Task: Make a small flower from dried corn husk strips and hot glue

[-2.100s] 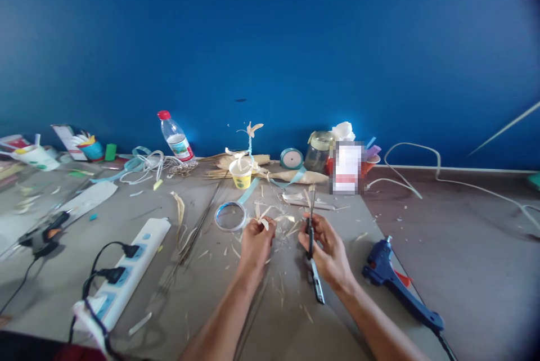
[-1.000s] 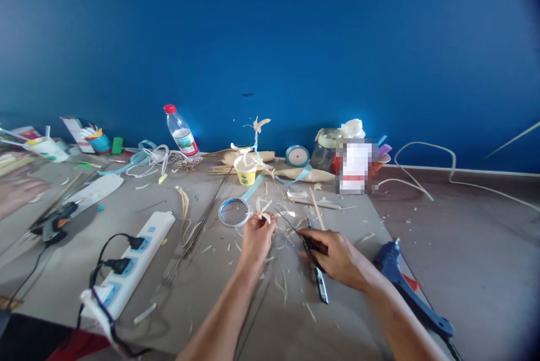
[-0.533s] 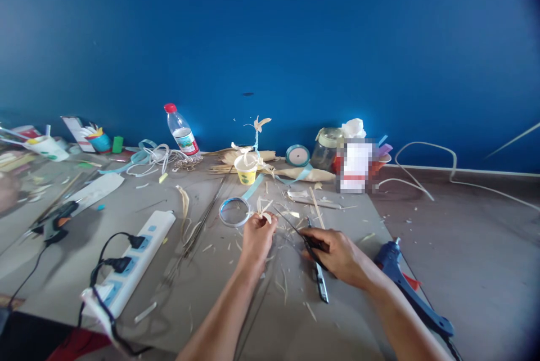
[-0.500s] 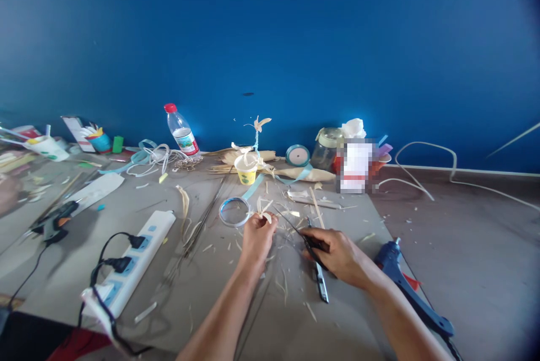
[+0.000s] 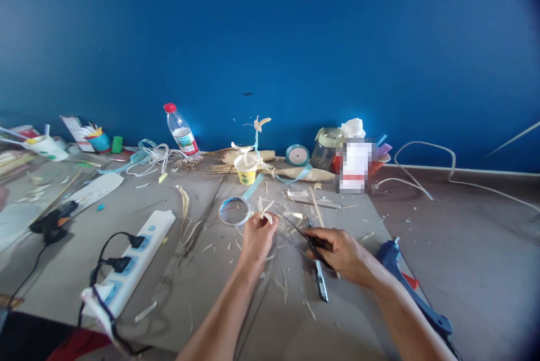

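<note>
My left hand is closed, pinching a small pale flower with narrow petals that look like dried husk. My right hand is wrapped round black-handled scissors. Their thin blades point up and left towards the flower, apart from it. Beneath my right hand lies a utility knife on the table, partly covered by the hand. A roll of clear tape rests just left of my left hand. Behind it stands a yellow-and-white paper cup with a blue-wrapped stem and husk flower.
A blue glue gun lies at my right. On the left are a white power strip with plugs and a black glue gun. A red-capped bottle, ribbon spool and lidded jar line the wall. Husk scraps litter the table.
My right hand with the scissors has shifted very slightly right. My left hand stays in place. At the far left edge, another person's blurred hand has mostly moved out of view.
</note>
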Motion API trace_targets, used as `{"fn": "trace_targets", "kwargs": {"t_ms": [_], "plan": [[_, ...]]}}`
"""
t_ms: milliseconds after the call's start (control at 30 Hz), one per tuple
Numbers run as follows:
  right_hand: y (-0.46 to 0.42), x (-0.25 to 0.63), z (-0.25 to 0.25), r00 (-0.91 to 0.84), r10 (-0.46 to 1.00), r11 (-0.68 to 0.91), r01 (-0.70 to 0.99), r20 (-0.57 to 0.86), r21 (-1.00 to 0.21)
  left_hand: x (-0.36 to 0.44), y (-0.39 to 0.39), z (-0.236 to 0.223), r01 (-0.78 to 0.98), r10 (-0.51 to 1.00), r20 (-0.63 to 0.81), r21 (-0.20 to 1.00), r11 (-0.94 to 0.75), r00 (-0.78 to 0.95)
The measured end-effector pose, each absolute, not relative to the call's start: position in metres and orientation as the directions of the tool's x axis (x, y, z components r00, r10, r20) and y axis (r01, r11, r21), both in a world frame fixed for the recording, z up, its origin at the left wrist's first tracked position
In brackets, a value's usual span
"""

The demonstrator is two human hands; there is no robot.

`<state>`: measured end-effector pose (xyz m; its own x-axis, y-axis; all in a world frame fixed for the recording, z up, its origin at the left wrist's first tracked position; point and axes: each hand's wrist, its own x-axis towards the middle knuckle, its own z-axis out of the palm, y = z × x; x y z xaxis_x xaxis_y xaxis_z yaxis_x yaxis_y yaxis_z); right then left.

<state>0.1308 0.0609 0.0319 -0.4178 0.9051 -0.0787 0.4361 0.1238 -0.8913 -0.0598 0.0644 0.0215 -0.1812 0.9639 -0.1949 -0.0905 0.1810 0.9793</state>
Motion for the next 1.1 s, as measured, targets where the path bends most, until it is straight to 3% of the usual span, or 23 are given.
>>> {"fn": "trace_targets", "kwargs": {"t_ms": [367, 567, 667, 767, 867, 1000, 1100], "plan": [[0.062, 0.146, 0.037, -0.469, 0.864, 0.053, 0.442, -0.181, -0.895, -0.066, 0.063, 0.031, 0.066, 0.982, -0.178, 0.981, 0.181, -0.058], [0.066, 0.151, 0.026, -0.413, 0.891, 0.037, 0.480, -0.188, -0.876, -0.069, 0.065, 0.030, 0.099, 0.976, -0.178, 0.977, 0.190, -0.122], [0.070, 0.152, 0.025, -0.306, 0.944, 0.092, 0.603, -0.123, -0.792, -0.067, 0.065, 0.029, 0.052, 0.975, -0.187, 0.979, 0.195, -0.122], [0.071, 0.149, 0.027, -0.253, 0.967, 0.182, 0.760, -0.025, -0.624, -0.065, 0.065, 0.028, 0.000, 0.974, -0.198, 0.980, 0.199, -0.113], [0.069, 0.147, 0.027, -0.243, 0.969, 0.196, 0.854, -0.037, -0.482, -0.063, 0.064, 0.029, 0.009, 0.975, -0.191, 0.981, 0.193, -0.113], [0.068, 0.146, 0.024, -0.210, 0.976, 0.166, 0.896, -0.063, -0.411, -0.063, 0.063, 0.032, 0.084, 0.975, -0.182, 0.978, 0.194, -0.126], [0.068, 0.143, 0.023, -0.163, 0.986, 0.160, 0.893, 0.031, -0.421, -0.062, 0.064, 0.032, 0.131, 0.982, -0.156, 0.977, 0.170, -0.105]]}}
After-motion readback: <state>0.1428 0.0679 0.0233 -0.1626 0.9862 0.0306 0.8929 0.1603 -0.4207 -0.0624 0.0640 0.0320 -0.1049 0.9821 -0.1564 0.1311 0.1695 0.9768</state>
